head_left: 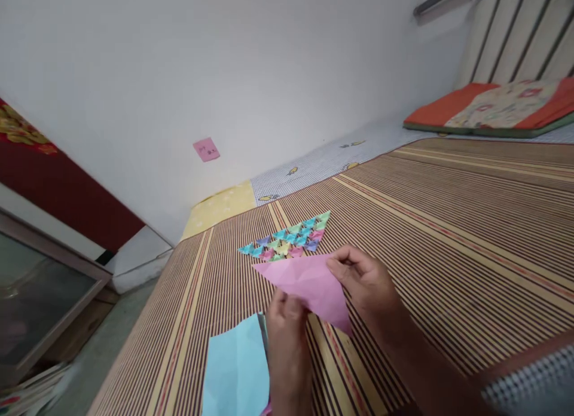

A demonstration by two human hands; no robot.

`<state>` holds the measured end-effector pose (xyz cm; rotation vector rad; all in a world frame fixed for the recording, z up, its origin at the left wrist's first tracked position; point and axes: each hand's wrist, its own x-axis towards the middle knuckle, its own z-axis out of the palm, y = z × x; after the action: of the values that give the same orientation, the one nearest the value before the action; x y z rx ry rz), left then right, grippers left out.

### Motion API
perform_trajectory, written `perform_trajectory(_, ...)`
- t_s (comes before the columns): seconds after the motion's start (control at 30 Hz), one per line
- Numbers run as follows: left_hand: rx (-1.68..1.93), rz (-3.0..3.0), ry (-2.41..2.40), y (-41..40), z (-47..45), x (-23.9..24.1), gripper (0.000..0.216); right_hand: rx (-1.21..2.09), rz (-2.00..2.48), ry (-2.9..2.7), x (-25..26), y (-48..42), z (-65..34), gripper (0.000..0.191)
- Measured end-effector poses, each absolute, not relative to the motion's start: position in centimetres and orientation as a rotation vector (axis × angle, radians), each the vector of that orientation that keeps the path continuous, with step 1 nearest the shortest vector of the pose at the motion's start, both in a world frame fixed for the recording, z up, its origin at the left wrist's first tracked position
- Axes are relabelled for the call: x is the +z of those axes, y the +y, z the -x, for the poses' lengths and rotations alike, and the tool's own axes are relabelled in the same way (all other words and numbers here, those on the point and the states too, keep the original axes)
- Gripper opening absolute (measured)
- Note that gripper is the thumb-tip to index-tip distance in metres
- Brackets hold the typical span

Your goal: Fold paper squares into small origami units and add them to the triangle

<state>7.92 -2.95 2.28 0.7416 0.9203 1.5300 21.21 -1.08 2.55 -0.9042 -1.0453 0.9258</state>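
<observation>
Pink paper [309, 278] was pinched by the fingers of our left hand [287, 320] and right hand [368, 283], near multicoloured paper triangles [292, 236] on the striped mat [448, 248].

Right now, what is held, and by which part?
A pink, roughly triangular paper sheet: left hand at its lower edge, right hand at its upper-right corner.

No text can be read with certainty. On the white wall [287, 69], beyond the fingers [293, 308] and to the left of them, a small pink note [207, 149] bears some dark handwritten marks, in two groups, but these are too small and blurred to read.
</observation>
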Motion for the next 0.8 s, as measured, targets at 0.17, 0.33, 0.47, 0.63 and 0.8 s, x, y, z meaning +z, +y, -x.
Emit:
perform_trajectory(0.17,1.477,-0.662,0.866,-3.8,-10.9,1.9,0.037,0.871,0.913,-1.122,2.7,-1.5,-20.0,0.019)
perform_trajectory(0.33,1.375,-0.744,0.924,-3.5,-10.2,1.5,0.036,0.886,0.901,-1.084,2.4,-1.1,-20.2,0.02)
perform_trajectory(0.47,1.244,-0.866,1.018,-3.4,-9.6,0.9,0.025,0.849,0.936,-1.024,2.3,-0.6,-21.0,0.02)
perform_trajectory(0.63,1.05,-1.096,1.012,-3.5,-9.8,0.7,0.028,0.788,0.951,-0.929,2.0,0.0,-22.5,0.021)
perform_trajectory(0.8,0.887,-1.149,0.974,-3.3,-9.7,1.0,0.024,0.778,0.945,-0.922,2.1,0.2,-23.6,0.02)
